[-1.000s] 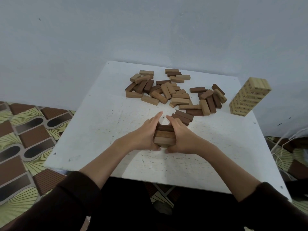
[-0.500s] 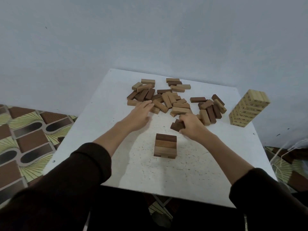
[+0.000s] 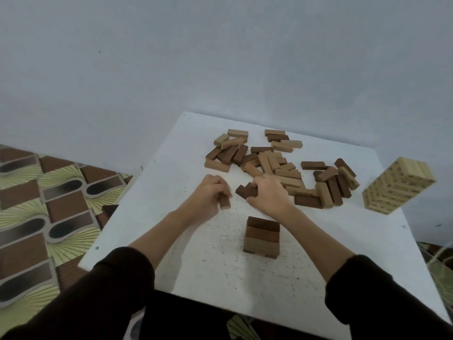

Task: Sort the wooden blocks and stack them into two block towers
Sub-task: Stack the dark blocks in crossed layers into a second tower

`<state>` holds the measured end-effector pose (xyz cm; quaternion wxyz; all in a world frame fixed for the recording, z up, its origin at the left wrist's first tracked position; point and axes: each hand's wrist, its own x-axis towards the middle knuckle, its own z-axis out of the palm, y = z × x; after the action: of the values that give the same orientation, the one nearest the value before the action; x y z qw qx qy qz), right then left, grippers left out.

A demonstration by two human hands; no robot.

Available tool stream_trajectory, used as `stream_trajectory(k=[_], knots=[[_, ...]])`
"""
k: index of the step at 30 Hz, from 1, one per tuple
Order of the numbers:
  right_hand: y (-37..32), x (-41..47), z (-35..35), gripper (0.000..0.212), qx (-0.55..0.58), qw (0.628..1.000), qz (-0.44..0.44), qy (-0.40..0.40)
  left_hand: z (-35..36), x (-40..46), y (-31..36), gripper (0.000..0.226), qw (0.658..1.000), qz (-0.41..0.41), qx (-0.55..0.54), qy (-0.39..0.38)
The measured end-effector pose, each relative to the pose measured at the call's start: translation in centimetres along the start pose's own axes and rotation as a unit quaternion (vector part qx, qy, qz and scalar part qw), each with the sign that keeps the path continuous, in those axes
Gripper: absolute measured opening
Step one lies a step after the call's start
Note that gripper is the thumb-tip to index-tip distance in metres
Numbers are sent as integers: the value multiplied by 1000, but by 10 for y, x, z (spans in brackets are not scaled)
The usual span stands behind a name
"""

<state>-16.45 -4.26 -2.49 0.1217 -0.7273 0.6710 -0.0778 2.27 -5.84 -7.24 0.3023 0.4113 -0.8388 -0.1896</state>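
While your left hand curls round a light brown block that pokes out below the fingers, your right hand grips a dark brown block at its near-left edge of the heap; both hands hover over the middle of the table. All the blocks are smooth rectangular bars of wood, some pale tan, some reddish, some deep brown.

Near you, right of centre, stands the short tower: a top layer of three bars side by side, running from dark at the far side to pale at the near side, resting on a lower layer whose ends show beneath. It sits apart from both hands.

Beyond your hands the loose pile sprawls across the far half of the white table, bars lying flat and crossing one another. The tabletop is matte and speckled with small dark marks.

At the far right edge a taller, pale tower of printed blocks stands alone. Patterned floor covering shows to the left, and a plain grey wall rises behind.
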Motion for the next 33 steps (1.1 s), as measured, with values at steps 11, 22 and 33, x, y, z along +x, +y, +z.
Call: stream_trajectory(k=[11,22,33], knots=[[-18,20,4,25,169,985,21,-23,-5,-5,8,60,967,-224,-115,27],[-10,19,5,91,159,971,-91,-154,-3,6,3,108,977,-178,-72,-95],[-10,15,12,97,187,971,-101,-109,-8,11,-7,105,975,-146,-98,-134]])
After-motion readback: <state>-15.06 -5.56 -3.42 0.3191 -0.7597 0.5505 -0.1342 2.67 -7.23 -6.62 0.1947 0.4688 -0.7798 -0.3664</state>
